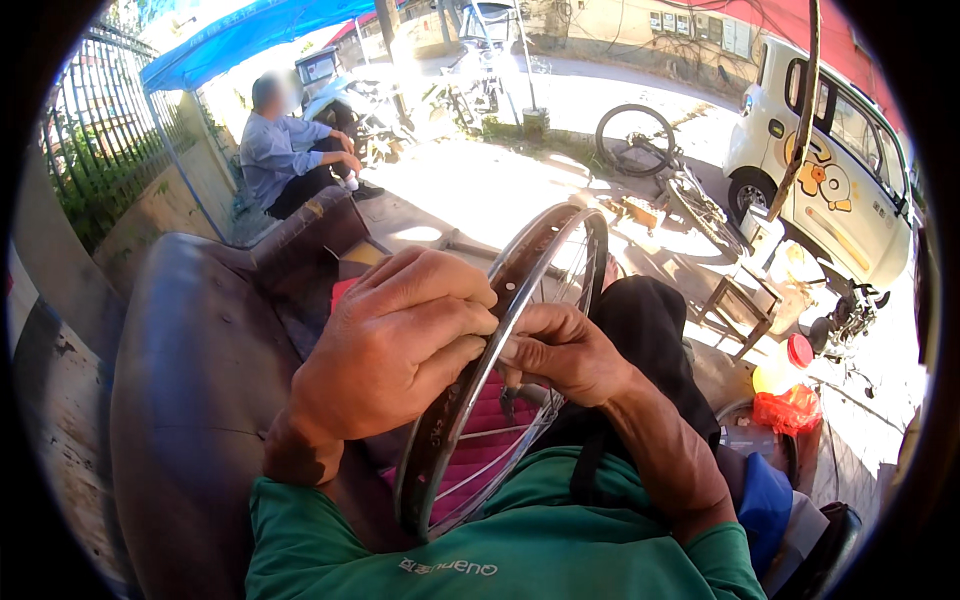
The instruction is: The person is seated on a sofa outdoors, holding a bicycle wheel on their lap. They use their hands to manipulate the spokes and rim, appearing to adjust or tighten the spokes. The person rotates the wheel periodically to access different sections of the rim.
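Note:
A bicycle wheel rim [526, 262] without a tyre stands tilted upright between my legs, its spokes [487, 432] showing on the inner side. My left hand [395, 325] is closed at the rim's outer face, thumb and fingers pinched against its edge. From the inner side, my right hand [570, 352] pinches at the same stretch of rim with thumb and forefinger. Whether a small part sits between the fingertips is hidden. Below, a magenta quilted cushion [495, 425] shows through the wheel.
A brown padded sofa [200, 390] is at my left. Another person [290, 150] sits beyond it. Ahead right, an overturned bicycle [690, 195] lies near a white van [830, 160]. A small wooden stool [742, 305], a red-lidded jug [785, 362] and a red bag [787, 409] stand at my right.

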`<state>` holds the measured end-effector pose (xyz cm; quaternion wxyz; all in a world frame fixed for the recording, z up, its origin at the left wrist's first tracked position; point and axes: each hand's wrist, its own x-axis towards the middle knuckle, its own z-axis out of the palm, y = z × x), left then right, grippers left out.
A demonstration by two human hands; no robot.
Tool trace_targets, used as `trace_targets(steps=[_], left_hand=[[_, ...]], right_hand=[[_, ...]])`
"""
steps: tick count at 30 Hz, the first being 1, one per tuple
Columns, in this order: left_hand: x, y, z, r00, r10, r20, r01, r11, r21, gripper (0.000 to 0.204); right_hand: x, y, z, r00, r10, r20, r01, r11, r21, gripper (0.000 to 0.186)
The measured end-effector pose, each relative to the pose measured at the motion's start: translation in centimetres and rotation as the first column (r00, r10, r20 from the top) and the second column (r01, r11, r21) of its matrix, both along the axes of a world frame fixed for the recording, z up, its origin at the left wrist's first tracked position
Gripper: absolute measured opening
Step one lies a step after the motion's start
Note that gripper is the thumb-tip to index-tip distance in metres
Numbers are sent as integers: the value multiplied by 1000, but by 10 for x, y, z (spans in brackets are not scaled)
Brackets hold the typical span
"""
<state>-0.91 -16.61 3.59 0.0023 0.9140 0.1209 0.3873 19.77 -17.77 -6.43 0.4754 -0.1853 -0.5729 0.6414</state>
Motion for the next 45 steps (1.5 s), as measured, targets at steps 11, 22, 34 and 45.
trace_targets(steps=[11,22,34,45], left_hand=[[2,-4,-1,998,62,24,-58,992,-115,22],[12,-6,-13,994,54,92,-28,963,-267,21],[9,-1,-8,997,65,50,-57,986,-159,26],[12,-10,-6,990,118,77,-98,970,-224,24]], right_hand=[[-4,2,4,999,25,-27,-24,999,24,21],[1,0,11,1000,25,-16,-24,998,51,23],[-2,5,5,1000,16,16,-17,997,72,24],[1,2,6,999,-17,39,15,998,55,22]])
